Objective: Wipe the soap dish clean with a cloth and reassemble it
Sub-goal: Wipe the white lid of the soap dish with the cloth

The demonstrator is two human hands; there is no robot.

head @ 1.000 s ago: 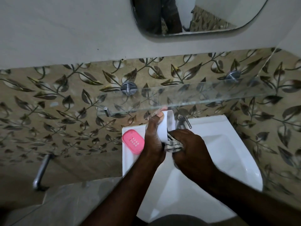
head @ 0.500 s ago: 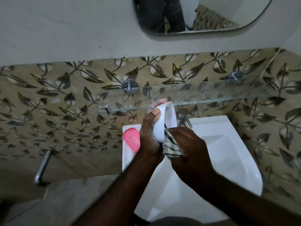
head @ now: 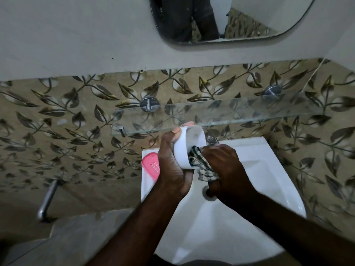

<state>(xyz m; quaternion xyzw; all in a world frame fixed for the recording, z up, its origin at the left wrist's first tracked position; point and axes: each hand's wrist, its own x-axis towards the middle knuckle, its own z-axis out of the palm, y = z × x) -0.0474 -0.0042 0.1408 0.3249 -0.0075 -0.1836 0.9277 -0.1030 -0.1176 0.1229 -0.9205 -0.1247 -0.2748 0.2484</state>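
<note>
My left hand (head: 171, 166) grips the white soap dish base (head: 189, 144), held tilted on its edge above the white sink (head: 269, 169). My right hand (head: 224, 167) holds a checked cloth (head: 203, 167) bunched against the open side of the dish base, near its lower end. The pink slotted insert of the soap dish (head: 151, 167) lies flat on the sink's back left corner, partly hidden behind my left wrist.
A glass shelf (head: 249, 112) on chrome brackets runs along the leaf-patterned wall just above the dish. The chrome tap (head: 212, 138) stands behind my hands. The drain (head: 206, 192) shows below them. A mirror (head: 221, 22) hangs above; a chrome pipe (head: 46, 202) sticks out at lower left.
The dish base has turned so its open side shows more. My right hand with the cloth has shifted slightly down and right along it.
</note>
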